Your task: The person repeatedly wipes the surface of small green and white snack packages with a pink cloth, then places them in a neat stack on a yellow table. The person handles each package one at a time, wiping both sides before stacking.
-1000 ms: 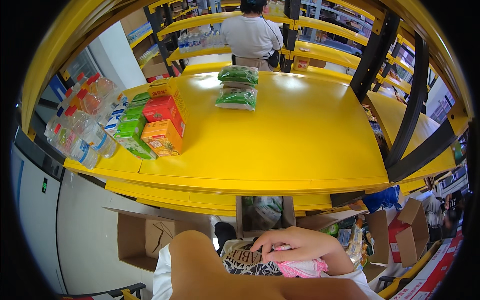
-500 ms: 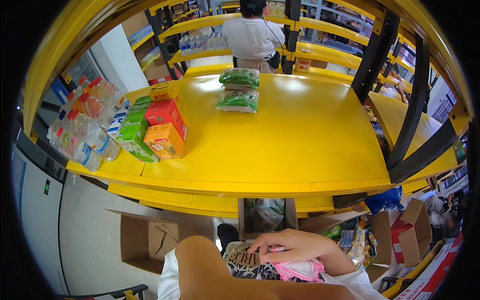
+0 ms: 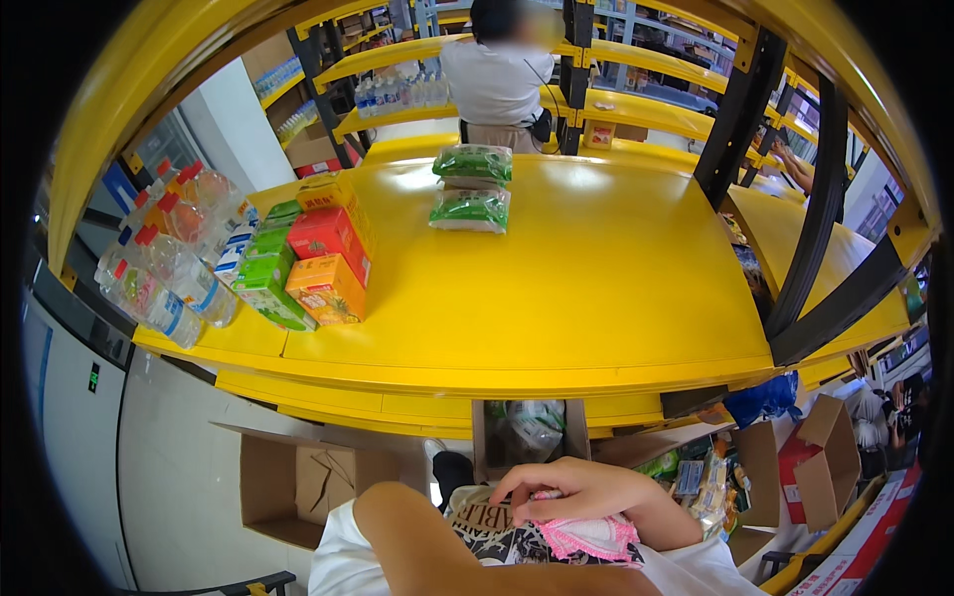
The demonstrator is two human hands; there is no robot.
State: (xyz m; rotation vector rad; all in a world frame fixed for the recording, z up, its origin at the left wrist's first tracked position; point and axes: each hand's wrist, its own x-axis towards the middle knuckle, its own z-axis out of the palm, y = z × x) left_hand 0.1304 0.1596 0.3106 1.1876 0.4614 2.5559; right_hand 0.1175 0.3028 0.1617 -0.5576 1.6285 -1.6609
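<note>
My right hand (image 3: 566,493) rests low in front of me, its fingers bent over a pink-and-white cloth (image 3: 590,536) with a lacy edge. Some of the cloth shows between the thumb and fingers. Beneath it lies a printed fabric (image 3: 485,519) with dark lettering and patterns. Bent at the elbow, my left arm (image 3: 407,536) crosses along the lower edge, and its hand is not visible. Beyond my hands, two stacked-looking green-and-white plastic packets (image 3: 470,211) lie at the far middle of the yellow shelf (image 3: 537,308).
Clear bottles (image 3: 164,283) and drink cartons (image 3: 328,288) stand at the shelf's left. An open cardboard box (image 3: 273,487) sits on the floor at left; another box (image 3: 578,447) is under the shelf. A black upright (image 3: 810,219) bounds the right. A person (image 3: 497,84) is beyond.
The person beyond the shelf has turned their head to the right. The view has shifted slightly, and my left elbow appears lower. My right hand still rests on the cloth.
</note>
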